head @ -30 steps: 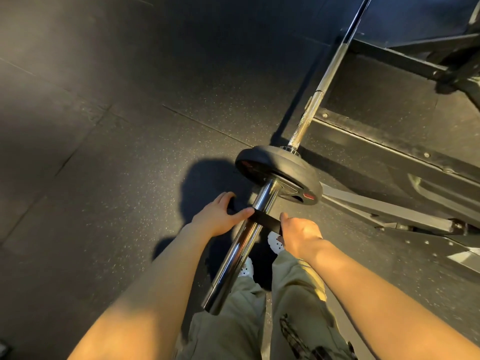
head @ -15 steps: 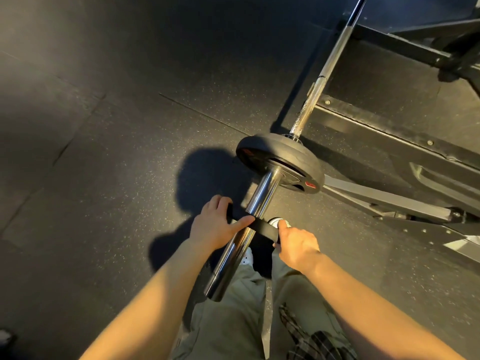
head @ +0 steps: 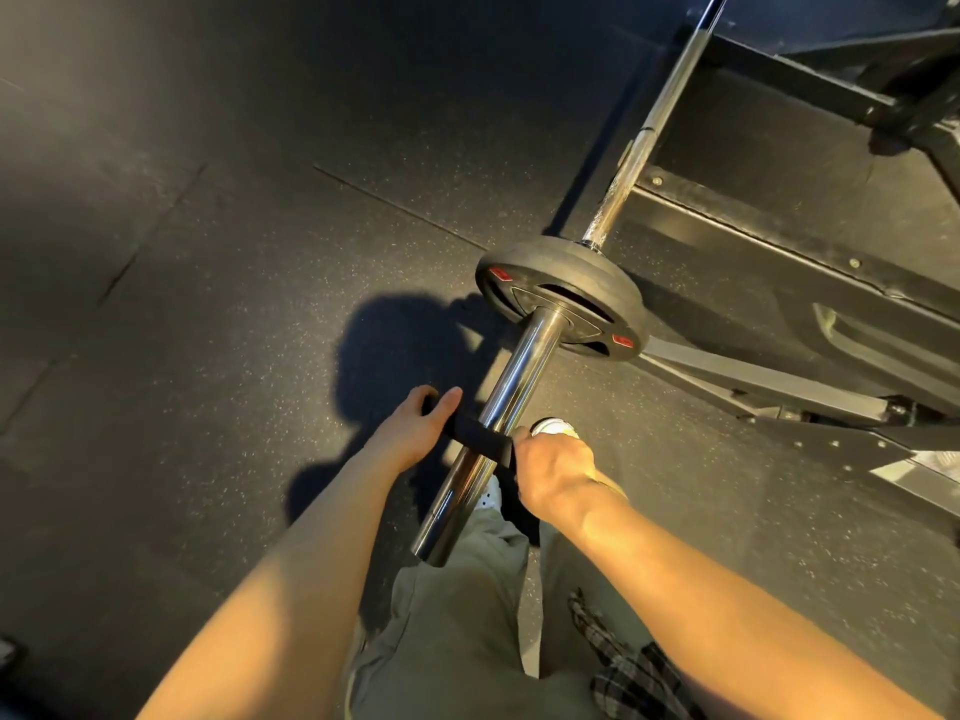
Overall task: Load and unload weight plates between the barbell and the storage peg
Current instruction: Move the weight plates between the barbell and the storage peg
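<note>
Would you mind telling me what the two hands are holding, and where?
A black collar on the barbell sleeve: left hand grips its left end, right hand its right end.

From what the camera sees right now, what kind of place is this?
Most likely a gym's free-weight area. A chrome barbell carries a black weight plate on its sleeve, the floor is dark speckled rubber matting, and a black steel rack base sits beside the bar. Both hands hold a black collar on the sleeve.
</note>
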A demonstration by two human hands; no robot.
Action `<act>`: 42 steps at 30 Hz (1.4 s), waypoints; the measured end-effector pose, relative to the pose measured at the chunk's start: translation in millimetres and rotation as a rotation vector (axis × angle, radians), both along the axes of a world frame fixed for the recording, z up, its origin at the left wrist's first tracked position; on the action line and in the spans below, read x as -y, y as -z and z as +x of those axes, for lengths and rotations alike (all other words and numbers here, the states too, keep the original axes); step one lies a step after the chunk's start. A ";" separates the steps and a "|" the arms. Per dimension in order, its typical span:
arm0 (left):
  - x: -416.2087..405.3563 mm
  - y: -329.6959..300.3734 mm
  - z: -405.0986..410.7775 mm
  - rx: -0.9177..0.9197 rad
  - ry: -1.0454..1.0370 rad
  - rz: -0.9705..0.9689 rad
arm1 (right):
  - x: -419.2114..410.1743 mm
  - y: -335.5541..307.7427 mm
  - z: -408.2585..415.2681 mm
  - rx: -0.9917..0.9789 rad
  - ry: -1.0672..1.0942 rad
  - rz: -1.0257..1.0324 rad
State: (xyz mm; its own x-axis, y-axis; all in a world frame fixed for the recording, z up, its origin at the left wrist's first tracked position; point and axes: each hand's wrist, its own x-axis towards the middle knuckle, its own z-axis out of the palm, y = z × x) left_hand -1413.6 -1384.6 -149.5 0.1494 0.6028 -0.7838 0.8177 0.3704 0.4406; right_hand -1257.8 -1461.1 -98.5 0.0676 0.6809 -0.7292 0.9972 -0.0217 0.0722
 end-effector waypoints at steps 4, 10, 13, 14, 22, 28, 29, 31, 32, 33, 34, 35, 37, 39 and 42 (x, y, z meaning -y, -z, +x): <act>18.6 2.9 1.4 0.074 -0.120 0.036 | 20.3 3.0 -2.3 -0.040 -0.052 0.015; 31.8 2.7 10.9 0.138 -0.232 0.069 | 26.6 4.3 -0.2 -0.079 -0.007 0.014; 32.8 5.0 10.0 0.131 -0.189 0.088 | 24.9 2.3 3.9 -0.125 0.050 -0.010; 32.5 6.7 7.7 0.111 -0.151 0.110 | 23.3 1.7 5.8 -0.141 0.069 -0.021; 33.5 -0.5 -24.4 0.237 0.142 0.312 | 28.3 20.1 7.5 -0.327 0.406 -0.035; 64.5 4.5 -54.2 0.072 0.261 0.383 | 45.5 27.2 -12.6 -0.329 0.280 -0.090; 67.5 6.2 -59.6 0.060 0.259 0.377 | 47.4 28.7 -17.7 -0.319 0.254 -0.089; 68.7 9.4 -63.8 0.062 0.262 0.362 | 50.7 30.4 -22.5 -0.299 0.246 -0.066; 68.3 10.0 -63.8 0.067 0.258 0.354 | 52.2 30.5 -23.2 -0.294 0.256 -0.049; 68.5 10.5 -63.0 0.080 0.240 0.347 | 54.0 30.6 -24.6 -0.290 0.266 -0.028; 68.8 11.7 -62.2 0.102 0.208 0.354 | 55.3 30.6 -26.4 -0.286 0.277 -0.002; 69.5 11.9 -61.4 0.126 0.167 0.364 | 55.9 29.7 -28.7 -0.286 0.290 0.021; 69.8 9.9 -59.4 0.180 0.080 0.344 | 52.5 26.8 -31.2 -0.316 0.346 -0.008; 67.8 7.6 -58.0 0.220 0.030 0.267 | 43.7 22.3 -31.1 -0.343 0.376 -0.122; 62.1 6.9 -58.0 0.222 -0.037 0.118 | 36.3 14.0 -41.2 -0.307 0.314 -0.164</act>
State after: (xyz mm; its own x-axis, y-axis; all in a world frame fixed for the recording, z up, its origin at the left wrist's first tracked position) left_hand -1471.6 -1446.7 -156.4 0.2861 0.6966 -0.6579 0.6833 0.3331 0.6498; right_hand -1299.0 -1497.4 -112.5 0.0159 0.5361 -0.8440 0.9199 -0.3386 -0.1977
